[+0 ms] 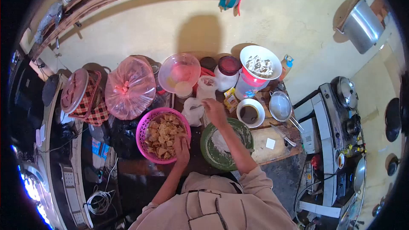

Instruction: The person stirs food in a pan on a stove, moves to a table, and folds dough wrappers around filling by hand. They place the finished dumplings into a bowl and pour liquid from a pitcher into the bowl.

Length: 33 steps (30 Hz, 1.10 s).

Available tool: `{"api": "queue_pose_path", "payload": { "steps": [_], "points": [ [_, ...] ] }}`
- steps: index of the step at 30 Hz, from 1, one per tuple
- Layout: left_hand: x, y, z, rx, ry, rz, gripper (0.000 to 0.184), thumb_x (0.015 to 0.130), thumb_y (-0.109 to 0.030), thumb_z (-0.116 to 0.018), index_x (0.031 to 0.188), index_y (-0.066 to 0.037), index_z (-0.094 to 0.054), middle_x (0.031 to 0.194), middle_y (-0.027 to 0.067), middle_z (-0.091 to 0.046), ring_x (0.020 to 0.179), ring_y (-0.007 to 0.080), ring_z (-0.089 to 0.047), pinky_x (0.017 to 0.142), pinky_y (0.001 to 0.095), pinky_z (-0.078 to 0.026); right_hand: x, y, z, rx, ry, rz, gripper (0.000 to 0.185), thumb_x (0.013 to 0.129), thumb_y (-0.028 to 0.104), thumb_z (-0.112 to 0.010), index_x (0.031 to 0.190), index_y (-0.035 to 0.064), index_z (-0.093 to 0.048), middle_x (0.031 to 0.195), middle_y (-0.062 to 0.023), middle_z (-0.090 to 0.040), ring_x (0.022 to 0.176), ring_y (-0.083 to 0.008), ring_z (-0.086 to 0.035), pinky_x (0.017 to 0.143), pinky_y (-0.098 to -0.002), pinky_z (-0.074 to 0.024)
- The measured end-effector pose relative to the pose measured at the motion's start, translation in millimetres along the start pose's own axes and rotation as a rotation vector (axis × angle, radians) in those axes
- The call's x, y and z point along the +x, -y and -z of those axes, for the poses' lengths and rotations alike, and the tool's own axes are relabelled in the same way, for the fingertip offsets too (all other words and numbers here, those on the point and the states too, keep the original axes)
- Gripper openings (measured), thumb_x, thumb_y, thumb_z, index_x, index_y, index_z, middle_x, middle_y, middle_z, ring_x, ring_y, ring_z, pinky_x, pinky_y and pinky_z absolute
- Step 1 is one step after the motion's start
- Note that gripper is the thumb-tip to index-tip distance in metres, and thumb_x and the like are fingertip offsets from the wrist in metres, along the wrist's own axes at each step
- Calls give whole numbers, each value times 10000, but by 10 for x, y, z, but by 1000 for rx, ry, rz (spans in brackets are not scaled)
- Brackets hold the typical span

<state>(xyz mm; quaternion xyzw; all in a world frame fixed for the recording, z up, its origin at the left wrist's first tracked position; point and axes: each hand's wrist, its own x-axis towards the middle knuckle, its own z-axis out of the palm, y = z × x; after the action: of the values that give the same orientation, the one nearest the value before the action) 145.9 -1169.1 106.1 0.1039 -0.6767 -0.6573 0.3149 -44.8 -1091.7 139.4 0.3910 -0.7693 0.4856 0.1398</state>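
Observation:
My left hand (pixel 182 148) rests at the right rim of a pink basket (pixel 142 148) full of brown chunks (pixel 162 135); its fingers point up, and what they hold, if anything, is too small to tell. Reaching over a green bowl (pixel 208 155) with white powder (pixel 220 141) in it, my right hand (pixel 214 111) is at a white plastic bag (pixel 194 111). Its fingers are bent near the bag's opening, and their grip is unclear. A second white bag (pixel 207 86) stands behind.
A white bowl of dark liquid (pixel 249 113), a strainer (pixel 280 105) and a knife (pixel 284 136) lie to the right. Behind are a bowl of white pieces (pixel 260 61), a red-lidded jar (pixel 228 74) and a clear bowl (pixel 179 72). A tied pink bag (pixel 130 87) stands left.

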Motion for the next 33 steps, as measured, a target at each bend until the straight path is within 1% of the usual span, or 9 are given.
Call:
{"api": "queue_pose_path", "payload": {
  "steps": [7, 12, 16, 20, 22, 24, 28, 30, 33],
  "points": [
    [-239, -8, -160, -3, 224, 56, 91, 891, -37, -339, 932, -37, -420, 657, 3, -382, 555, 77, -359, 489, 215, -330, -101, 60, 146, 20, -131, -100, 263, 740, -17, -543, 999, 26, -556, 961, -148, -587, 806, -268, -590, 696, -310, -474],
    [-223, 77, -252, 227, 263, 40, 84, 871, -82, -440, 940, -35, -431, 667, 19, -420, 574, 107, -416, 526, 258, -374, -770, -205, 1024, 27, -343, -279, 146, 759, 1, -583, 903, 20, -602, 808, -79, -605, 709, -161, -574, 639, -260, -453],
    [-308, 209, -265, 294, 258, 118, 70, 811, -58, -529, 849, -16, -488, 660, 36, -480, 580, 117, -454, 552, 257, -393, -1511, -687, 1678, 213, -465, -642, 46, 769, 6, -593, 813, -4, -602, 749, -21, -586, 659, -79, -538, 602, -236, -446],
    [-249, 54, -314, 306, 200, 54, 20, 754, 7, -555, 748, 1, -537, 673, 64, -550, 611, 138, -527, 584, 251, -420, -1735, -947, 2042, 203, -511, -778, 212, 814, 224, -586, 779, 15, -586, 644, -23, -554, 529, -68, -495, 472, -206, -400],
    [-171, 60, -397, 319, 147, 11, 16, 742, 20, -554, 739, 5, -553, 690, 74, -579, 635, 152, -558, 596, 250, -431, -1588, -1007, 2193, 299, -525, -892, 303, 836, 314, -551, 768, 20, -583, 628, -21, -546, 507, -73, -487, 451, -209, -389],
    [-32, 133, -499, 399, 123, -20, 37, 744, 18, -546, 771, 5, -568, 707, 77, -599, 656, 169, -581, 607, 251, -439, -1307, -1367, 2309, 302, -454, -798, 414, 852, 434, -474, 861, 35, -586, 628, -22, -538, 506, -80, -487, 447, -210, -387],
    [363, -53, -913, 314, 135, 128, 91, 818, -49, -504, 820, 1, -580, 694, 52, -596, 624, 121, -547, 570, 238, -425, 62, -951, 2499, 678, -375, -844, 440, 866, 425, -431, 1052, 41, -535, 606, -40, -551, 513, -95, -527, 441, -221, -424],
    [437, -178, -1098, 235, 67, 263, 131, 853, -82, -476, 850, -4, -581, 685, 37, -585, 595, 88, -515, 547, 229, -413, 534, -910, 2562, 635, -274, -936, 439, 839, 432, -483, 1018, 34, -531, 616, -66, -565, 484, -115, -533, 406, -224, -422],
    [366, -153, -1175, 210, -12, 179, 151, 878, -111, -453, 890, -17, -571, 668, 16, -560, 564, 46, -458, 507, 213, -381, 860, -1066, 2516, 431, -110, -884, 328, 833, 329, -511, 959, 27, -533, 615, -70, -563, 456, -117, -523, 378, -221, -407]
  ]
}}
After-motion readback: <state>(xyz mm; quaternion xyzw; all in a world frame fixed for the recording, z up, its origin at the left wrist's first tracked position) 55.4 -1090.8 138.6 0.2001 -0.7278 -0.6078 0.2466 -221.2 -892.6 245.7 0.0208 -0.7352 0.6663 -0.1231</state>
